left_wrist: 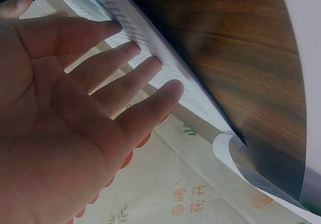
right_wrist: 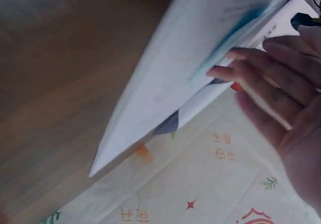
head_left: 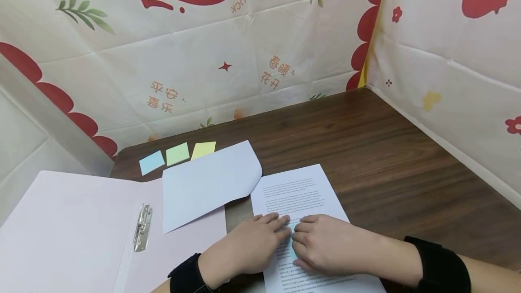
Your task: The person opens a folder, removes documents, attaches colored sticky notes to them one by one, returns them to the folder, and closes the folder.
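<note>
A sheet of printed paper (head_left: pixel 290 189) lies on the table in front of me, with a light blue sticky note (head_left: pixel 292 241) on its lines of text. My left hand (head_left: pixel 254 244) rests on the sheet's left part, its fingertips at the note's left side. From the other side my right hand (head_left: pixel 327 244) touches the paper and the note, mostly covering the note. In the left wrist view the left hand (left_wrist: pixel 75 103) has extended fingers. The right hand (right_wrist: pixel 281 88) shows loosely bent fingers in the right wrist view, with nothing gripped.
To the left lies a spread pale folder (head_left: pixel 81 220) with a metal clip (head_left: pixel 142 227). A blank-looking sheet (head_left: pixel 209 184) with a curled edge overlaps it. Blue (head_left: pixel 152 163), green (head_left: pixel 177 153) and yellow (head_left: pixel 203 149) sticky notes sit behind. Printed cloth (head_left: pixel 203 58) hangs around the table.
</note>
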The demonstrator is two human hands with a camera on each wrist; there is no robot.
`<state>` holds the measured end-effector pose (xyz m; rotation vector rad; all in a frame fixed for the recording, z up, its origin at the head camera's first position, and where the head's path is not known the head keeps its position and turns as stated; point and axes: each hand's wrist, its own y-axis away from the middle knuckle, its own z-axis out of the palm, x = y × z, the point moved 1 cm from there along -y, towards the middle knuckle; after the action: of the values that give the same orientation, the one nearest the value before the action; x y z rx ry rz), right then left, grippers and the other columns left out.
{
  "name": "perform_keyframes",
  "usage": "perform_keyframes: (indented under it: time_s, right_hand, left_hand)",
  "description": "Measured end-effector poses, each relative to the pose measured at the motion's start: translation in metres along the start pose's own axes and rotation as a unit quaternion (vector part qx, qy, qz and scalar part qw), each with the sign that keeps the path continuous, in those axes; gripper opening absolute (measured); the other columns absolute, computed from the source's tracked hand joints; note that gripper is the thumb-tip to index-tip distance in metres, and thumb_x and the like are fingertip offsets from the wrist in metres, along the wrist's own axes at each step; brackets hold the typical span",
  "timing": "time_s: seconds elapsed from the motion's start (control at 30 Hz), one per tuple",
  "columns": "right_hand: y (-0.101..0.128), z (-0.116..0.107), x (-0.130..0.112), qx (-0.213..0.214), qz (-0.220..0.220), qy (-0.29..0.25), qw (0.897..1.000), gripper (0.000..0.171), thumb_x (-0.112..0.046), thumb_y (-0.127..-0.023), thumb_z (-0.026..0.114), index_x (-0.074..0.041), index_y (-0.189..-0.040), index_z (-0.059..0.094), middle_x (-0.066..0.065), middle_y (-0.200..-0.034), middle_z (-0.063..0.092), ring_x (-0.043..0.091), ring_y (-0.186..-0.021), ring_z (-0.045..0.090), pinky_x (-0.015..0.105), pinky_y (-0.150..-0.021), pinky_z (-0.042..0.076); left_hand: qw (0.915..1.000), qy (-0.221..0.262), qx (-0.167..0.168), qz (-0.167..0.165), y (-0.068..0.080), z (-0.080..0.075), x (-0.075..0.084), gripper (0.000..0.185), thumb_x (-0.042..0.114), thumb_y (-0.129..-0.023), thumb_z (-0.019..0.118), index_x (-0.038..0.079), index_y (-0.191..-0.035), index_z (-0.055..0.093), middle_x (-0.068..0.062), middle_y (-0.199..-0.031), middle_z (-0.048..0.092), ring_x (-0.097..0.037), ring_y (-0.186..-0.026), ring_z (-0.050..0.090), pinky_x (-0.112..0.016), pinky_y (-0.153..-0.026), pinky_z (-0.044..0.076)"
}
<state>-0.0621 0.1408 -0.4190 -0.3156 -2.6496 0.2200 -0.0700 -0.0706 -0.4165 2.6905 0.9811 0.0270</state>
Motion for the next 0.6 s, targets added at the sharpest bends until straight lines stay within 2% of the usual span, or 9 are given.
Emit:
perform_keyframes:
  time_s: [0.07, 0.13, 0.23, 0.37, 0.6]
  right_hand:
    - [0.001, -0.001, -0.001, -0.040, 0.024, -0.003, 0.999, 0.043, -0.052, -0.109, 0.053, -0.015, -0.107, 0.076, -0.005, -0.113, 0.081, 0.010, -0.106, 0.076, 0.030, -0.098, 0.060]
    - [0.003, 0.000, -0.003, -0.085, 0.042, -0.018, 0.995, 0.055, -0.056, -0.111, 0.046, -0.011, -0.124, 0.075, 0.001, -0.129, 0.078, 0.015, -0.121, 0.074, 0.034, -0.105, 0.058]
    - [0.010, 0.000, -0.005, -0.137, 0.067, -0.068, 0.986, 0.062, -0.058, -0.112, 0.040, -0.009, -0.135, 0.071, 0.004, -0.140, 0.073, 0.016, -0.133, 0.068, 0.039, -0.112, 0.055]
    - [0.022, 0.001, -0.004, -0.172, 0.103, -0.120, 0.972, 0.066, -0.060, -0.111, 0.038, -0.009, -0.140, 0.069, 0.006, -0.146, 0.070, 0.016, -0.139, 0.064, 0.045, -0.115, 0.053]
    - [0.039, 0.000, 0.002, -0.196, 0.177, -0.144, 0.954, 0.062, -0.057, -0.108, 0.051, -0.006, -0.138, 0.070, 0.010, -0.143, 0.071, 0.024, -0.135, 0.068, 0.051, -0.113, 0.053]
  left_hand:
    - [1.0000, 0.006, -0.007, 0.000, 0.000, 0.000, 0.000, 0.053, 0.022, -0.104, 0.060, 0.028, -0.156, 0.055, 0.007, -0.170, 0.044, -0.018, -0.156, 0.045, -0.044, -0.120, 0.049]
    - [0.9998, 0.014, -0.013, -0.001, 0.000, 0.000, -0.001, 0.054, 0.021, -0.104, 0.060, 0.028, -0.157, 0.054, 0.007, -0.170, 0.042, -0.018, -0.157, 0.044, -0.043, -0.121, 0.048]
    - [0.9996, 0.022, -0.020, -0.004, 0.000, -0.001, -0.002, 0.055, 0.019, -0.103, 0.060, 0.028, -0.157, 0.054, 0.008, -0.170, 0.042, -0.017, -0.157, 0.043, -0.042, -0.122, 0.047]
    - [0.9991, 0.029, -0.027, -0.011, 0.001, -0.003, -0.004, 0.057, 0.016, -0.101, 0.063, 0.030, -0.156, 0.056, 0.009, -0.170, 0.043, -0.016, -0.157, 0.044, -0.040, -0.122, 0.047]
    - [0.9986, 0.041, -0.031, -0.014, 0.001, -0.006, -0.005, 0.056, 0.014, -0.100, 0.063, 0.031, -0.154, 0.058, 0.009, -0.168, 0.045, -0.015, -0.156, 0.045, -0.038, -0.122, 0.047]
